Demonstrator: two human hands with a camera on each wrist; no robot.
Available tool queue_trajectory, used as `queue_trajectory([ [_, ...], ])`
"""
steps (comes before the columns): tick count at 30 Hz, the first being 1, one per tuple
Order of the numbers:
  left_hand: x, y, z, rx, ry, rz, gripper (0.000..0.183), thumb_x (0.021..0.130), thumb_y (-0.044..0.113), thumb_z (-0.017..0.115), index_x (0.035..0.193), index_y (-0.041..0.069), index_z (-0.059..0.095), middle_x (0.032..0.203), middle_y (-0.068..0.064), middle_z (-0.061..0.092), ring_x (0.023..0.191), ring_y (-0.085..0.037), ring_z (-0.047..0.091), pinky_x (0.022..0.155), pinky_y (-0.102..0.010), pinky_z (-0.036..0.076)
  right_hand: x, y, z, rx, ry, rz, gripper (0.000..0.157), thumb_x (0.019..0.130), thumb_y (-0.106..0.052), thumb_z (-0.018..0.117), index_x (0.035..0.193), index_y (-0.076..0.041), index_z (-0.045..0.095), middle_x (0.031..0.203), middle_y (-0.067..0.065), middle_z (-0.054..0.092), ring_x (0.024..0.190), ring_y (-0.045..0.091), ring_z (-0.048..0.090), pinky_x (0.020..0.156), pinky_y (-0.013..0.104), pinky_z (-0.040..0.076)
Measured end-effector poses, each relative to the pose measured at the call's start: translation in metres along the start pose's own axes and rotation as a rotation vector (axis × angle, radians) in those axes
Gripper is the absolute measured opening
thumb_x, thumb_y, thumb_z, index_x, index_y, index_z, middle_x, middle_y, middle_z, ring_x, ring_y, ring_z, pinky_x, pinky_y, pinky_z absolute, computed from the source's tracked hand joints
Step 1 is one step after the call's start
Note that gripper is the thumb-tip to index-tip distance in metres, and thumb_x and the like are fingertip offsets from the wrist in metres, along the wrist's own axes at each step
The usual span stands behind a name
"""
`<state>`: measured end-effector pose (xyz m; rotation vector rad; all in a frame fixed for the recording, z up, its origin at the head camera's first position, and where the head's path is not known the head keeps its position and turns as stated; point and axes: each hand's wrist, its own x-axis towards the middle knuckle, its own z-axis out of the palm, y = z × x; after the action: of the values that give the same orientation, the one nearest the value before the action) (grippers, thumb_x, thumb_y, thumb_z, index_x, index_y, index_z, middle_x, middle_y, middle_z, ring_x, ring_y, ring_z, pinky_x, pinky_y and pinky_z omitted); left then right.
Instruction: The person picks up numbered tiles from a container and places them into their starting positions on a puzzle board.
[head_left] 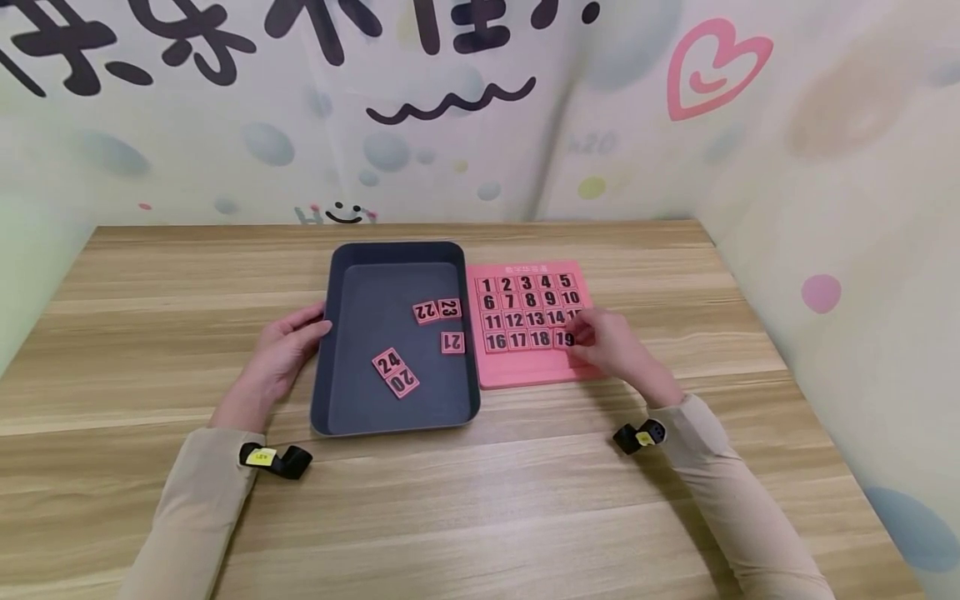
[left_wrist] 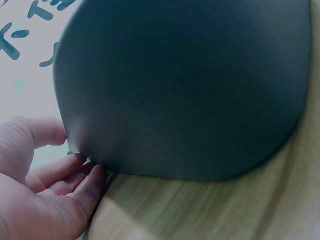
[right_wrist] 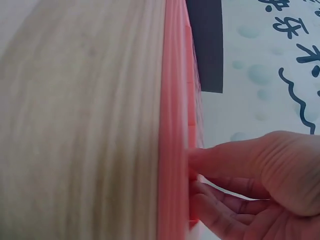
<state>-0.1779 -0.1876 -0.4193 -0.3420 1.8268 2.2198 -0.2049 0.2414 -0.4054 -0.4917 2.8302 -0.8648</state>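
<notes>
At the left edge of a dark grey tray (head_left: 360, 333), the left hand (head_left: 281, 354) holds the rim with thumb and bent fingers; the left wrist view shows the fingertips against the tray's dark outer side (left_wrist: 190, 100). The right hand (head_left: 615, 346) pinches the pink number tile 19 (head_left: 564, 338) at the right end of the fourth row on a pink number board (head_left: 525, 372). Tiles 1 to 18 fill the rows, with tile 15 partly hidden by the fingers. In the right wrist view, the thumb and fingertips (right_wrist: 200, 162) meet at the board's edge (right_wrist: 173, 125).
Inside the tray lie loose tiles: 22 (head_left: 425, 312), 23 (head_left: 449, 308), 21 (head_left: 452, 342), 24 (head_left: 388, 362) and 20 (head_left: 402, 382). Tray and board stand side by side on a wooden table (head_left: 465, 517). A printed wall (head_left: 450, 183) stands behind the table.
</notes>
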Motion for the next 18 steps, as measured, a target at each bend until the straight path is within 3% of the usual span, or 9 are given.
queue_trajectory([
  [9,-0.0001,0.0004,0.0003,0.013,-0.007,-0.001,0.068,0.091,0.013,0.061,0.145,-0.004,0.023,0.152,-0.015,0.02,0.118,-0.004,0.043,0.094,-0.014,0.039,0.0047,-0.0012,0.0029,0.029,0.025,0.034,0.017,0.075,0.007,0.071,0.089,0.006,0.062,0.087,0.018,0.065,0.08,0.028,0.063,0.073,0.036,0.055],
  [18,0.0004,-0.0001,0.0,0.001,-0.009,0.004,0.068,0.091,0.012,0.061,0.145,-0.004,0.024,0.152,-0.016,0.021,0.114,-0.001,0.045,0.089,-0.012,0.041,0.0073,-0.0032,-0.0005,0.022,-0.006,0.043,0.022,0.074,0.004,0.073,0.091,0.006,0.061,0.088,0.019,0.065,0.081,0.029,0.063,0.073,0.036,0.055],
])
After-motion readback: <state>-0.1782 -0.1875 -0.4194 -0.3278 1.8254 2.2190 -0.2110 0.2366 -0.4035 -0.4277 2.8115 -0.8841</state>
